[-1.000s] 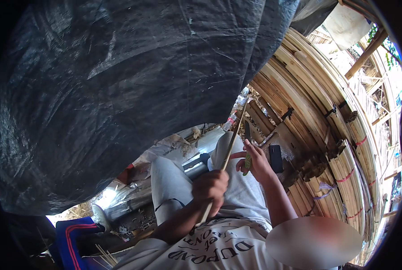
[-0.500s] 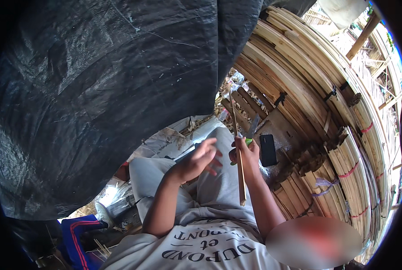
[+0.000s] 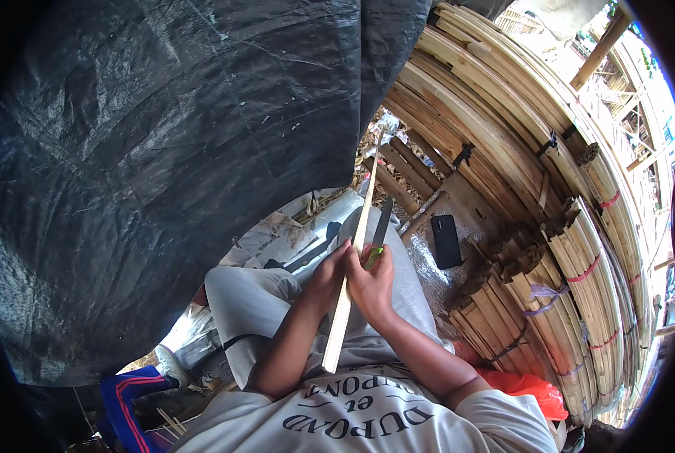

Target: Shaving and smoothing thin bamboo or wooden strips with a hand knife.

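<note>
A long, thin pale strip of bamboo or wood [image 3: 340, 328] runs lengthwise between my hands, its near end at my shirt and its far end pointing away past my knees. My right hand [image 3: 371, 283] is closed round a knife [image 3: 383, 224] with a green handle, blade pointing away, and its thumb side lies against the strip. On the strip's other side, my left hand [image 3: 331, 273] is closed on it, fingertips close to the right hand. Part of the left fingers is hidden behind the strip.
Bundles of split strips [image 3: 571, 279], tied with red and purple bands, stand to the right. A black phone [image 3: 447, 241] lies on a board nearby. A large dark tarp [image 3: 179, 151] hangs at the left. An orange-red plastic bag [image 3: 526, 389] sits by my right side.
My left hand, apart and loosely spread before, has come to the strip and closed on it. My right hand has moved left and nearer with knife and strip; the strip now shows its pale face.
</note>
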`<control>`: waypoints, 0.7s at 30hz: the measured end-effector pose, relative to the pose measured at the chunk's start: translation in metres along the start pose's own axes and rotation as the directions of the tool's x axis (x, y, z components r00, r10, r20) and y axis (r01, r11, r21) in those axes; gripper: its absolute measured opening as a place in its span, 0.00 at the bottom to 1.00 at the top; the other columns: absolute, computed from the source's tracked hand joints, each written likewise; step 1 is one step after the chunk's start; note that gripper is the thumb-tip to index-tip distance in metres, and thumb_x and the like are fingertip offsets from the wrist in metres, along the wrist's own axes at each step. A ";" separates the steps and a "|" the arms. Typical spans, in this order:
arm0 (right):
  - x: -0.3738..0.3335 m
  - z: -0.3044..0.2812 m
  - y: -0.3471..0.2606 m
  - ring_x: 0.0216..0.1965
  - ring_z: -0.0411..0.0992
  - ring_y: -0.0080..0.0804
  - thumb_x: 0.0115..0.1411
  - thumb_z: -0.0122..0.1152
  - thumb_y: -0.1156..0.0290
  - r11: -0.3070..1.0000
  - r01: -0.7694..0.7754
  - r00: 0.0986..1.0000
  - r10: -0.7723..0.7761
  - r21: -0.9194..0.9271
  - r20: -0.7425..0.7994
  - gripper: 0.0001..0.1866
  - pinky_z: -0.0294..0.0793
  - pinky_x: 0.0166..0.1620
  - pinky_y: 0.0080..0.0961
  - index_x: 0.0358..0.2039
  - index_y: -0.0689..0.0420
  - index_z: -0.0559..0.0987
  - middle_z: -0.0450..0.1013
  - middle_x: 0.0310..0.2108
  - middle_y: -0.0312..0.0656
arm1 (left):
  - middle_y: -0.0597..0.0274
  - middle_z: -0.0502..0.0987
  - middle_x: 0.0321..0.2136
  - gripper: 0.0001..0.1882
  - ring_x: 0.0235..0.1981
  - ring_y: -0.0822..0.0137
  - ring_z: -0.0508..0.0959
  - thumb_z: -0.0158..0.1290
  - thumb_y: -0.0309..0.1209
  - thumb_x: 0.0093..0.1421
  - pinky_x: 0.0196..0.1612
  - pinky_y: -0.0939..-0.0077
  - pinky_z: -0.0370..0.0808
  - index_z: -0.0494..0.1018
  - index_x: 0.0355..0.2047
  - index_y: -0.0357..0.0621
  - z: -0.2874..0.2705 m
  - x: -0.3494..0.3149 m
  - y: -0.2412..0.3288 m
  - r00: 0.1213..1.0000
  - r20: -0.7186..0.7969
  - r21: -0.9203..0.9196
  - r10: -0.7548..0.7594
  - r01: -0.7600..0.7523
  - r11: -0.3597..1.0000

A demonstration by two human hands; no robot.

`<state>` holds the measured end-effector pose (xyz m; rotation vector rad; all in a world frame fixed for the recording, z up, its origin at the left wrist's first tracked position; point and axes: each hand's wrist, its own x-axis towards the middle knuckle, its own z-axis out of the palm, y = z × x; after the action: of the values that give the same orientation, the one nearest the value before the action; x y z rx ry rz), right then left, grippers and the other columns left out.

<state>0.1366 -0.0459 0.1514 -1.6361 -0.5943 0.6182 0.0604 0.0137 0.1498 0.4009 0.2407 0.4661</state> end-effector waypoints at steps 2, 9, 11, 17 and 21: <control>-0.004 0.011 0.004 0.28 0.70 0.25 0.56 0.65 0.66 0.999 -0.018 1.000 0.019 0.035 -0.013 0.18 0.71 0.31 0.25 0.33 0.64 0.67 0.71 0.25 0.43 | 0.57 0.71 0.51 0.25 0.51 0.67 0.72 0.34 0.42 0.71 0.56 0.72 0.66 0.62 0.59 0.39 0.003 -0.004 0.008 0.980 -0.201 0.102 -0.009 0.030 0.994; -0.029 0.044 -0.038 0.31 0.73 0.38 0.58 0.62 0.61 0.989 0.031 0.999 -0.025 -0.145 0.039 0.19 0.71 0.38 0.33 0.36 0.65 0.69 0.73 0.30 0.50 | 0.62 0.71 0.48 0.27 0.49 0.72 0.72 0.35 0.42 0.70 0.54 0.74 0.67 0.57 0.64 0.41 -0.017 -0.027 0.039 0.992 -0.063 0.194 0.112 -0.098 0.976; -0.033 0.055 -0.028 0.31 0.73 0.38 0.59 0.62 0.61 0.988 0.078 0.996 -0.073 -0.131 0.042 0.19 0.71 0.38 0.33 0.35 0.65 0.69 0.73 0.29 0.51 | 0.62 0.71 0.48 0.27 0.48 0.73 0.71 0.34 0.42 0.70 0.54 0.75 0.67 0.57 0.64 0.41 -0.029 -0.032 0.043 0.990 -0.053 0.263 0.134 -0.116 0.958; -0.037 0.059 -0.029 0.24 0.67 0.13 0.65 0.58 0.65 0.995 0.028 0.987 -0.012 -0.094 0.161 0.13 0.64 0.23 0.14 0.34 0.59 0.66 0.70 0.25 0.33 | 0.62 0.71 0.49 0.28 0.48 0.74 0.70 0.33 0.43 0.71 0.54 0.77 0.66 0.55 0.64 0.38 -0.078 -0.026 0.026 0.982 0.075 0.340 0.175 -0.190 0.921; -0.043 0.037 -0.040 0.23 0.66 0.13 0.65 0.57 0.65 1.000 0.001 0.992 0.001 -0.023 0.125 0.13 0.64 0.23 0.14 0.33 0.59 0.66 0.70 0.24 0.33 | 0.57 0.70 0.51 0.35 0.51 0.73 0.69 0.38 0.48 0.69 0.57 0.78 0.63 0.50 0.64 0.29 -0.033 -0.036 0.028 0.988 0.112 0.338 0.110 -0.142 0.930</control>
<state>0.0779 -0.0435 0.1892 -1.6269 -0.6948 0.7203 0.0081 0.0296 0.1368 0.7844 0.2090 0.5314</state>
